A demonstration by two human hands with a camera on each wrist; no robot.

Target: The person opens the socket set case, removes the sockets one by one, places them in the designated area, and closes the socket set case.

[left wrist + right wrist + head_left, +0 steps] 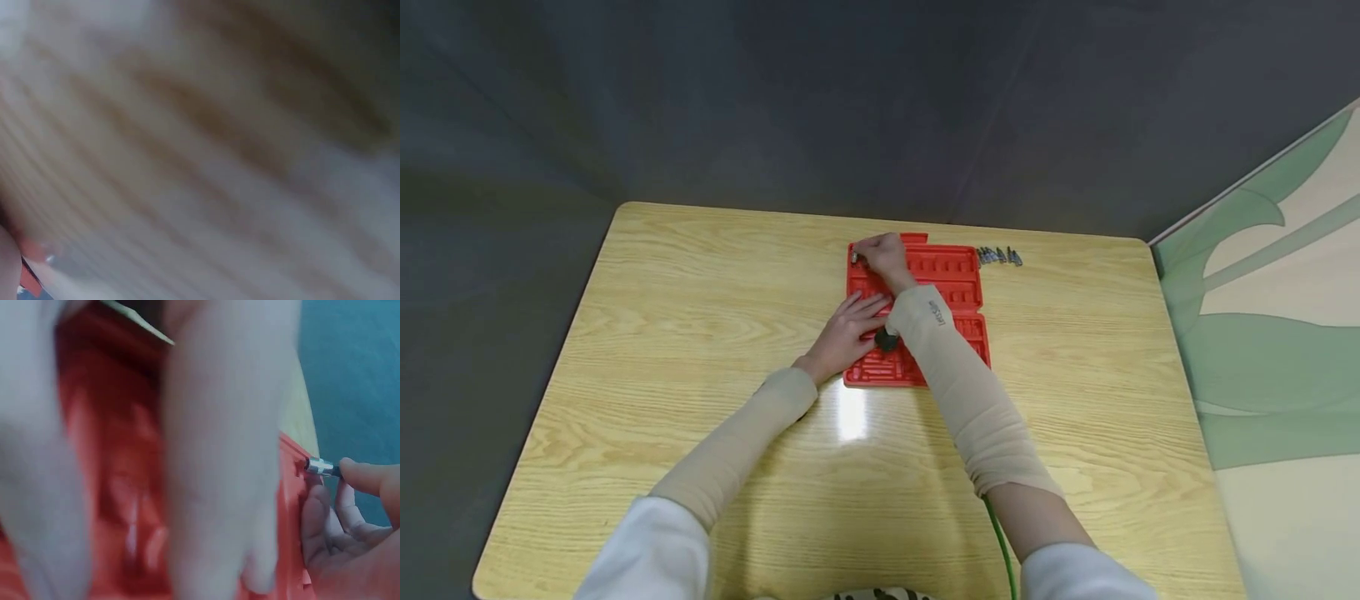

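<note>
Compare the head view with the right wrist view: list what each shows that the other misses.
Only the head view shows the whole wooden table, the left hand resting flat on the red tray, and a row of metal bits beside the tray. Only the right wrist view shows, up close, the small silver-tipped piece pinched at the tray's edge. Both show the right hand and the red tray.
</note>
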